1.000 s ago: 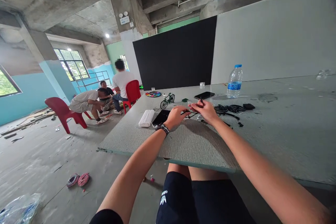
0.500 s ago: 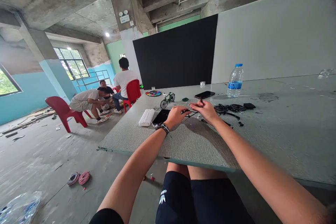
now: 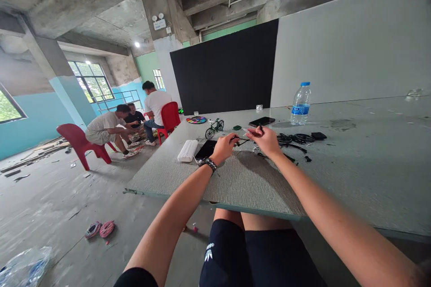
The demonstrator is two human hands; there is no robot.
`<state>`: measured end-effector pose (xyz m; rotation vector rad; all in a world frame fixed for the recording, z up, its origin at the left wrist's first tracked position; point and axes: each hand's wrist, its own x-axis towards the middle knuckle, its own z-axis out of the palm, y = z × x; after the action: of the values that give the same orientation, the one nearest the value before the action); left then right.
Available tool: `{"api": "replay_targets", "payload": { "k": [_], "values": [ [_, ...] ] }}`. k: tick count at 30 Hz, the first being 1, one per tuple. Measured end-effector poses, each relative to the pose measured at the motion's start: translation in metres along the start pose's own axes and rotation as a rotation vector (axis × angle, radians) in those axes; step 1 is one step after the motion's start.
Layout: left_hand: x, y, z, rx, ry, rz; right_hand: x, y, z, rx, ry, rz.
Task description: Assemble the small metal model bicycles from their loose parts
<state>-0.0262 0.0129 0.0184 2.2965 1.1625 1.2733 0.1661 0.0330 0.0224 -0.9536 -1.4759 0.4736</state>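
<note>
My left hand (image 3: 223, 148) is closed in a pinch on one end of a thin dark piece (image 3: 242, 141) above the table. My right hand (image 3: 266, 140) is closed too, its fingers round something small and dark that I cannot make out. The dark piece spans the gap between the hands; whether the right fingers touch it is unclear. Behind my left hand a small green model bicycle (image 3: 214, 128) stands upright. Black coiled cords (image 3: 296, 138) lie right of my right hand. A dark tablet-like object (image 3: 205, 149) is partly hidden behind my left hand.
A white box-like device (image 3: 187, 150) lies on the left of the table (image 3: 353, 166). Farther back are a colour wheel (image 3: 196, 119), a black phone (image 3: 261, 121) and a water bottle (image 3: 301, 104). Several people sit at the left, near red chairs (image 3: 170, 115).
My hands have shifted slightly, and the thin piece now sits a little higher. In the background, the seated people have changed posture; one in white has leaned left.
</note>
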Motion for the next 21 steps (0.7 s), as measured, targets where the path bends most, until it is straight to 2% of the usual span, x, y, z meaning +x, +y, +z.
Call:
{"api": "replay_targets", "payload": {
  "k": [8, 17, 21],
  "values": [
    [0.003, -0.004, 0.002, 0.080, 0.054, 0.035, -0.006, -0.009, 0.003, -0.218, -0.091, -0.110],
    [0.004, -0.011, 0.003, 0.140, 0.077, -0.013, -0.006, -0.005, 0.007, -0.250, -0.153, -0.161],
    [0.005, -0.017, 0.004, 0.135, 0.106, 0.016, -0.005, -0.005, 0.007, -0.299, -0.165, -0.182]
  ]
}}
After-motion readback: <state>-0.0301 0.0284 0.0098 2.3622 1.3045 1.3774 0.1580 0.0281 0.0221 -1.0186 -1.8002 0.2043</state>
